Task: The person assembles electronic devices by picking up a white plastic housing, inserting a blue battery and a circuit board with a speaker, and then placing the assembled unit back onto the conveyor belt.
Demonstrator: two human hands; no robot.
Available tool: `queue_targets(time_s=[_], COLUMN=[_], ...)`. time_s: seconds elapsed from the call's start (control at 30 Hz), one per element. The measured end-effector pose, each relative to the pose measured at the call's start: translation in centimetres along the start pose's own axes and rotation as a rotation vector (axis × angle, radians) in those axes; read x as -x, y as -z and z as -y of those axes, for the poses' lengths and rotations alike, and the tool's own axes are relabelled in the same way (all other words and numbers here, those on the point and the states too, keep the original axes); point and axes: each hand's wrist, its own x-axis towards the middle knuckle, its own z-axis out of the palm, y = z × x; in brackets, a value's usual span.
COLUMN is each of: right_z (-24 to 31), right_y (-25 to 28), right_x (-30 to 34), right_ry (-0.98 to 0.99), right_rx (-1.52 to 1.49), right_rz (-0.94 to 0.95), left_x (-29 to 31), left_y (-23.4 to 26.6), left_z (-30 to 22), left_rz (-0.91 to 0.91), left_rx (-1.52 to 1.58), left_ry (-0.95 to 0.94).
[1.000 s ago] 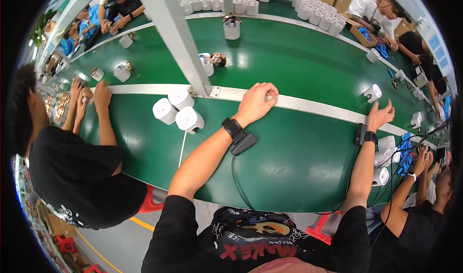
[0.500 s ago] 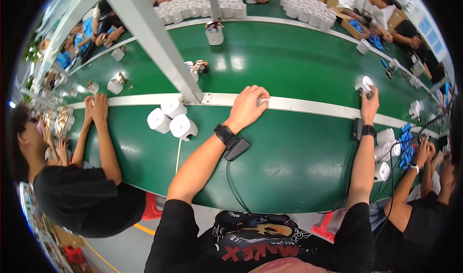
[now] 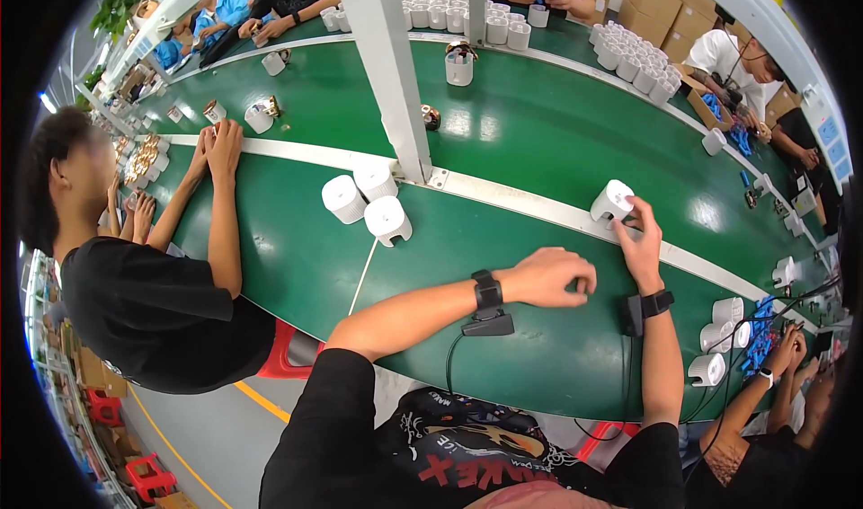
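Observation:
My right hand (image 3: pixel 642 242) grips a white plastic housing (image 3: pixel 612 201), rounded and cup-like, with fingers on its right side. The housing is over the near side of the white rail (image 3: pixel 530 202). To the left and nearer to me, my left hand (image 3: pixel 550 277) hovers above the green table with loosely curled fingers; I see nothing in it. Farther left, three similar white housings stand together: one at the front (image 3: pixel 387 222) with a notch at its base, one to the left (image 3: pixel 342 201), one behind (image 3: pixel 376 179).
A grey upright post (image 3: pixel 393 87) rises from the rail. More white housings (image 3: pixel 719 336) and blue parts (image 3: pixel 760 329) lie at the right. Black cables (image 3: pixel 715 419) hang by my right arm. Beyond the rail stands a housing with wiring (image 3: pixel 459 65). Co-workers sit on both sides and opposite.
My right hand has brought the white housing leftward and nearer to me. My left hand has left the rail and moved right, closer to the right hand. The view has turned too.

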Motion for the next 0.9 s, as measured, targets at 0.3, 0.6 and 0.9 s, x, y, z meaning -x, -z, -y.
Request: queue_targets(time_s=[0.3, 0.6, 0.9], right_z=[-0.6, 3.0, 5.6], right_y=[0.3, -2.3, -3.1], right_x=[0.1, 1.8, 2.0], right_ry=[-0.078, -0.006, -0.409], right_rx=[-0.066, -0.166, -0.338], right_rz=[0.085, 0.147, 0.248], left_x=[-0.1, 0.4, 0.7], left_y=[-0.3, -0.5, -0.9], left_z=[0.9, 0.8, 0.8], left_rz=[0.017, 0.018, 0.012], left_rx=[-0.001, -0.05, -0.102], left_ry=[0.002, -0.032, -0.047])
